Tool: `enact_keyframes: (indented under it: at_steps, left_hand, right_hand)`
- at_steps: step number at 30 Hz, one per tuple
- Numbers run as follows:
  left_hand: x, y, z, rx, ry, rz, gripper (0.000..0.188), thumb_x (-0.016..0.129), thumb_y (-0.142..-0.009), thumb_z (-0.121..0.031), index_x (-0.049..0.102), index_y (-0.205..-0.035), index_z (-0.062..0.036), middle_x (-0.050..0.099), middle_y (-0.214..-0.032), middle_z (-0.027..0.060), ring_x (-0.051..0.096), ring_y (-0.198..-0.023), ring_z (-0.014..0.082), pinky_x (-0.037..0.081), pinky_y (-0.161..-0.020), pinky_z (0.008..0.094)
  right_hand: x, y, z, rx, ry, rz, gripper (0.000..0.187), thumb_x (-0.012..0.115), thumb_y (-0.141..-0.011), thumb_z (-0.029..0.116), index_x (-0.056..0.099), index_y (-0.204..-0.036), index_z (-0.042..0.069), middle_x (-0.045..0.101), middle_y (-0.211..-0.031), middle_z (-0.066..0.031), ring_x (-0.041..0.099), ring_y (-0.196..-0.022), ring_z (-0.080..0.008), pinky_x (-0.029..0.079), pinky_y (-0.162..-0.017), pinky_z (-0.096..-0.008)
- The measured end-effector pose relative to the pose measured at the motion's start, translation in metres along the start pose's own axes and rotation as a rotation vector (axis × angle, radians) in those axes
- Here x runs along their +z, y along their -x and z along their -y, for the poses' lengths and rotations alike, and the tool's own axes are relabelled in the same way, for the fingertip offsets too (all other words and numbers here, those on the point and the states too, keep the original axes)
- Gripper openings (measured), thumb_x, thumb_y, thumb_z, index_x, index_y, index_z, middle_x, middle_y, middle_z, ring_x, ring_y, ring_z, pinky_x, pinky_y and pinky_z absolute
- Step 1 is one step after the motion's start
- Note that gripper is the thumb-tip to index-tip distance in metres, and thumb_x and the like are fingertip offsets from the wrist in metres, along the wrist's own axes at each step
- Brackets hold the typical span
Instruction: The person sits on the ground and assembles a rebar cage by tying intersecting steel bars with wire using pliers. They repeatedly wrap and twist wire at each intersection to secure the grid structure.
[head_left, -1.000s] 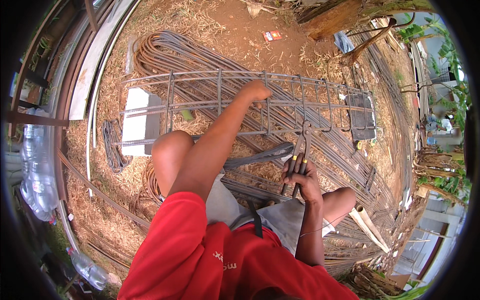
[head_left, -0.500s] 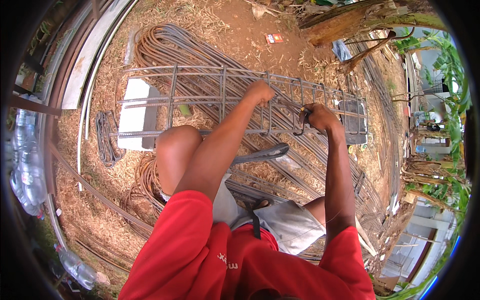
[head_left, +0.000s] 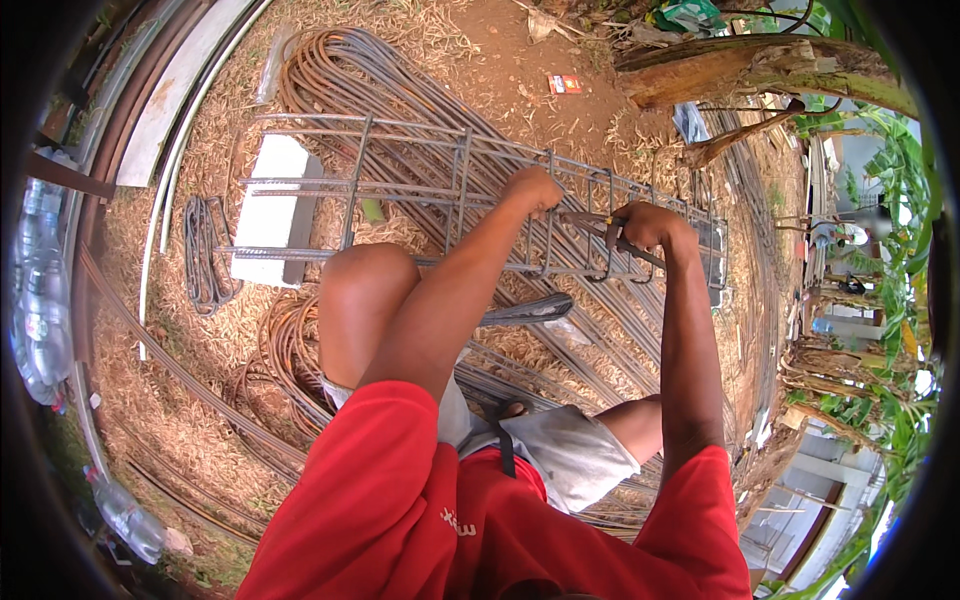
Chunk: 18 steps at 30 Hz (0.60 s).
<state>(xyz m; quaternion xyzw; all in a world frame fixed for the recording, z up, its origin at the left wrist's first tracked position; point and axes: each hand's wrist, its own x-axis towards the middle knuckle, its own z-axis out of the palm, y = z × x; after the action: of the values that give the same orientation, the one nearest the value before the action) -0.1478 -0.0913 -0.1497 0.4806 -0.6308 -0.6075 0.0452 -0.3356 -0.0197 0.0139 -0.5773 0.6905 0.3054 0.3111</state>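
Since a moment ago my right hand point(head_left: 640, 225) has come up from beside my knee to the cage and now sits just to the right of my left hand point(head_left: 535, 188), the two nearly touching over one joint. Nearest to me are my red shirt and grey shorts, with my bent left knee rising between my arms. Beyond the knee lies the rebar cage point(head_left: 400, 190), a long frame of straight bars and square stirrups resting on the straw-strewn ground; its long axis runs from my left to my right, slightly downhill toward the right, crosswise to both forearms. My left hand is clenched over the top bar of the cage, knuckles up, holding it where a stirrup crosses. My right hand is closed around the handles of a dark tying tool point(head_left: 600, 228), pincers as far as I can tell, whose head points left toward my left hand, along the line of the bar. So the joint lies between the hands, a little nearer the left one, with the tool's tip just beside it. Under the far left end of the cage sits a white block point(head_left: 268, 215), and behind it curved bundles of rebar point(head_left: 330, 70) lie on the red earth.
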Motion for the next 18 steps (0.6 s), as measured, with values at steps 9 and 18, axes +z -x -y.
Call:
enact_keyframes:
  at_steps: [9,18]
  left_hand:
    - [0.000,-0.001,0.004,0.046,-0.002,-0.019,0.028,0.065,-0.085,-0.019,0.080,-0.081,0.0030,0.079,-0.078,0.0195,0.078,-0.066,0.0257,0.063,-0.068,0.0380]
    - [0.002,-0.002,0.004,0.013,0.041,-0.035,0.032,0.067,-0.086,-0.023,0.081,-0.086,0.0052,0.080,-0.080,0.0159,0.077,-0.064,0.0237,0.060,-0.059,0.0375]
  right_hand:
    - [-0.033,-0.027,0.021,0.221,-0.216,0.290,0.027,0.060,-0.081,0.001,0.076,-0.101,-0.006,0.078,-0.088,-0.0159,0.077,-0.072,-0.0270,0.062,-0.061,-0.0413]
    - [0.084,0.049,0.032,-0.008,-0.143,-0.458,0.043,0.081,-0.079,0.009,0.072,-0.121,0.006,0.078,-0.103,-0.0143,0.076,-0.086,-0.0313,0.060,-0.076,-0.0467]
